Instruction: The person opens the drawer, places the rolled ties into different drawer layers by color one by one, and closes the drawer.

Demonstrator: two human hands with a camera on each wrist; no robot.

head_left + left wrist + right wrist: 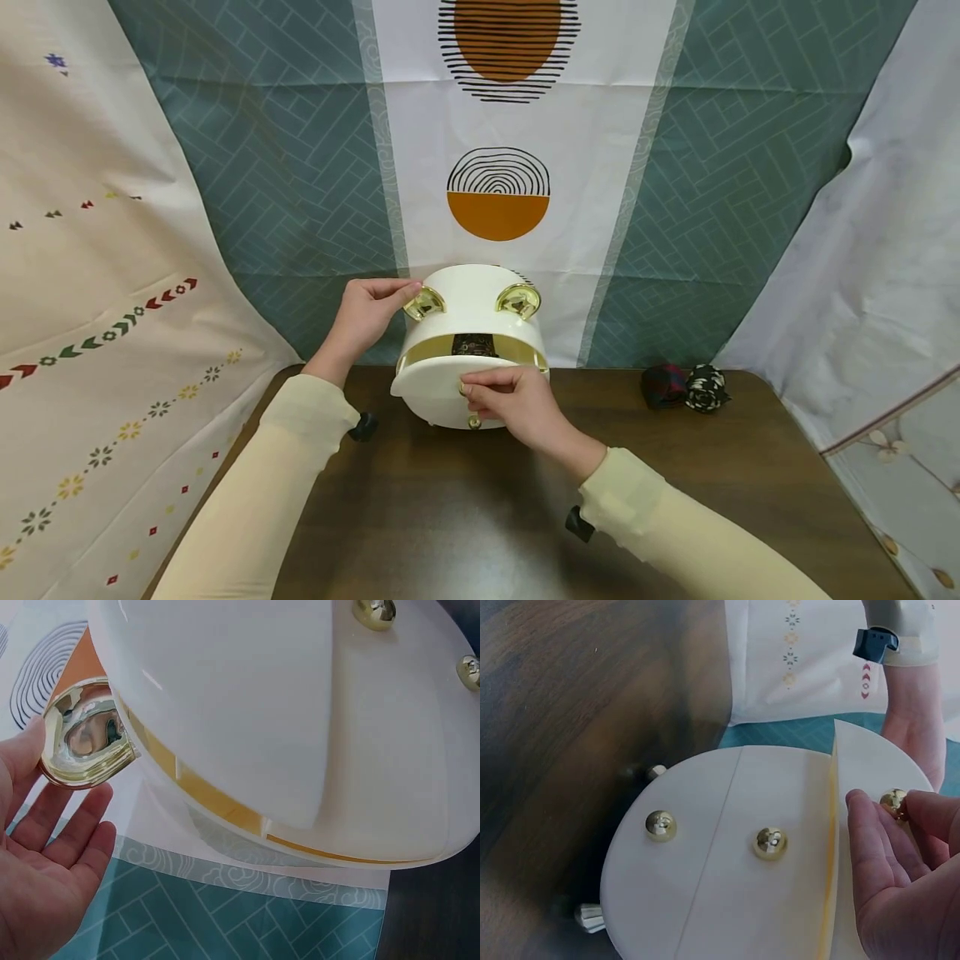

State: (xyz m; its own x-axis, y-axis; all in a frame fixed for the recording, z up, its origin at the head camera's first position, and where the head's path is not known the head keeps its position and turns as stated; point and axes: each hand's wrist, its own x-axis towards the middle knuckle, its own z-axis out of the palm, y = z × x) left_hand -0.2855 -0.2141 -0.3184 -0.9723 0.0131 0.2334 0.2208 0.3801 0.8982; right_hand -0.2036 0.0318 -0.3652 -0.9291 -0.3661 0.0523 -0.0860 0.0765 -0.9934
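Observation:
A white rounded drawer box (472, 287) with gold ears and gold knobs stands at the back of the table. Its top drawer (427, 385) is pulled partway out, and a dark patterned item (474, 344) shows inside. My left hand (366, 315) pinches the left gold ear (88, 735) between thumb and fingers, the other fingers loosely bent below it. With thumb and fingertips, my right hand (907, 877) pinches the round gold knob (894, 802) of the pulled-out drawer. Two lower drawer fronts with gold knobs (770, 844) sit flush below.
Two small rolled cloths, one dark red and blue (664, 386), one black and white (706, 388), lie at the table's back right. The brown wooden table (450, 517) reaches forward. Patterned curtains (300, 167) hang close behind the box and along both sides.

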